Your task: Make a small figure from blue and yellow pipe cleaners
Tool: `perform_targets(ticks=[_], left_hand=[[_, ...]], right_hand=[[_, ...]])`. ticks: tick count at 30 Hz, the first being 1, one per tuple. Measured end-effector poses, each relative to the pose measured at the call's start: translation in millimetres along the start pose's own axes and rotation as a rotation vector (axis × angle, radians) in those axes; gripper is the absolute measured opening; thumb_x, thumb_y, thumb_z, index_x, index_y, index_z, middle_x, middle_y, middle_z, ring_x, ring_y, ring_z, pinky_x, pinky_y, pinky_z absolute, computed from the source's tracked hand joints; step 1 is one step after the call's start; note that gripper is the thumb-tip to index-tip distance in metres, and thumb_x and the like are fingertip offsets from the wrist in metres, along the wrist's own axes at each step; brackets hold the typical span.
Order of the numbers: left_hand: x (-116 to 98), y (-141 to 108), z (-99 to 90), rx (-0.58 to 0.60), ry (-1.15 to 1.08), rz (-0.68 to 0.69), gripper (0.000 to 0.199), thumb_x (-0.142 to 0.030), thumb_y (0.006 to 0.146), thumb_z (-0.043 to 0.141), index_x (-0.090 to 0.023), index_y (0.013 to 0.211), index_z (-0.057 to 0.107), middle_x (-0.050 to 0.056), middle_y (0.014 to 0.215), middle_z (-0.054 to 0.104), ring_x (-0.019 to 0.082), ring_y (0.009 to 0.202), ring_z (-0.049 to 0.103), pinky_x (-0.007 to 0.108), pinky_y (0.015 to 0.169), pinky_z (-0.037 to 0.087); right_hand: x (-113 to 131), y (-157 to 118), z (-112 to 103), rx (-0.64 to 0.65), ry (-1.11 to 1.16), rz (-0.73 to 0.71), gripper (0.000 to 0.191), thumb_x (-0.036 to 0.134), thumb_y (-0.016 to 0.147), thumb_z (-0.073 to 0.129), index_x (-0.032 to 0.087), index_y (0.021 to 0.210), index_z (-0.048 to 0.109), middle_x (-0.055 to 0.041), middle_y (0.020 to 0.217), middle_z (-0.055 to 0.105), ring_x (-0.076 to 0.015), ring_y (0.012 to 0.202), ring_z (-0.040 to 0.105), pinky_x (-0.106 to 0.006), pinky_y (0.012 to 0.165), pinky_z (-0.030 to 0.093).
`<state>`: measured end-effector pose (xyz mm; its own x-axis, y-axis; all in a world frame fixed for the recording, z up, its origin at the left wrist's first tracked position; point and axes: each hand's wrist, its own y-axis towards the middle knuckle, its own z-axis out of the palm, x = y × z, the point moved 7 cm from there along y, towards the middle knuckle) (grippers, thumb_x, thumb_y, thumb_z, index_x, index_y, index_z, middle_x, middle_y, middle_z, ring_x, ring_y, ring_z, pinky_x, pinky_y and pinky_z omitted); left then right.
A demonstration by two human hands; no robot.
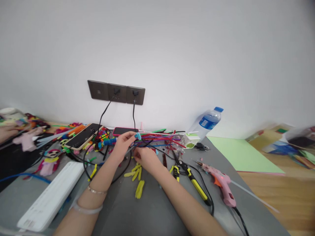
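Note:
My left hand (123, 146) is raised over the back of the desk, thumb and fingers pinched on a small blue fuzzy piece (138, 135), likely bent pipe cleaner. Lower and to the right, my right hand (147, 158) has its fingertips drawn together beside the cables and craft bits; whatever they grip is hidden. Just in front of both hands lie several yellow fuzzy strips (135, 172) and a thicker folded yellow piece (139, 189). Behind them spreads a bundle of coloured pipe cleaners (162, 137), mostly red and purple.
Yellow-black pliers (194, 183) and a pink glue gun (222, 183) lie on the right. A water bottle (209, 121) leans at the wall near green paper (242, 154). A white power strip (52, 196), phone (83, 136) and fuzzy doll (49, 162) occupy the left.

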<state>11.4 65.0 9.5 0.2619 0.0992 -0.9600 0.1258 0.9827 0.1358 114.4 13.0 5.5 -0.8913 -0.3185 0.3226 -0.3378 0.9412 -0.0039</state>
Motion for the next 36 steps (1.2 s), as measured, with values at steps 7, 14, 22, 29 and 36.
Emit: perform_targets(ticks=[7,14,22,29,36], left_hand=[[0.5,-0.1,-0.5,-0.013,0.014,-0.005,0.024,-0.036,0.065,0.077,-0.016,0.077,0.072,-0.001,0.064,0.058,0.009,0.054,0.042,0.021,0.050,0.032],[1.2,0.0,1.1,0.003,0.009,-0.002,0.023,-0.036,0.066,0.076,-0.017,0.077,0.072,0.001,0.068,0.064,0.009,0.054,0.044,0.022,0.051,0.033],[-1.9,0.7,-0.7,-0.029,0.001,-0.008,0.021,-0.033,0.063,0.077,-0.017,0.075,0.072,-0.001,0.066,0.062,0.009,0.054,0.043,0.022,0.052,0.033],[1.5,-2.9,7.8,-0.041,0.032,-0.071,0.028,-0.039,0.058,0.080,-0.016,0.072,0.070,-0.003,0.057,0.055,0.009,0.051,0.039,0.022,0.049,0.027],[6.3,-4.0,15.9,0.000,0.077,-0.065,0.027,-0.039,0.059,0.079,-0.016,0.070,0.070,0.000,0.063,0.060,0.011,0.057,0.046,0.022,0.052,0.034]], right_hand=[[1.4,-1.5,-0.2,0.006,-0.031,-0.017,0.016,0.018,0.089,0.053,0.020,0.098,0.065,-0.0079,0.091,0.073,-0.0208,0.086,0.069,-0.026,0.070,0.043],[2.6,-0.8,4.4,0.036,-0.067,0.016,0.019,0.018,0.092,0.046,0.016,0.101,0.063,-0.0130,0.093,0.073,-0.0248,0.083,0.069,-0.029,0.067,0.044],[-26.9,6.5,-13.0,-0.229,0.674,-0.061,0.005,0.017,0.080,0.053,0.018,0.078,0.058,0.0015,0.064,0.057,-0.0121,0.056,0.051,-0.023,0.054,0.037],[-59.7,13.1,-9.3,-0.211,1.555,0.088,0.031,0.042,0.072,0.072,0.018,0.072,0.052,0.0113,0.049,0.037,-0.0026,0.036,0.023,-0.019,0.039,0.017],[-56.7,12.3,-4.7,-0.167,1.684,0.072,0.030,0.037,0.072,0.075,0.018,0.071,0.053,0.0111,0.048,0.037,-0.0017,0.035,0.024,-0.018,0.039,0.017]])
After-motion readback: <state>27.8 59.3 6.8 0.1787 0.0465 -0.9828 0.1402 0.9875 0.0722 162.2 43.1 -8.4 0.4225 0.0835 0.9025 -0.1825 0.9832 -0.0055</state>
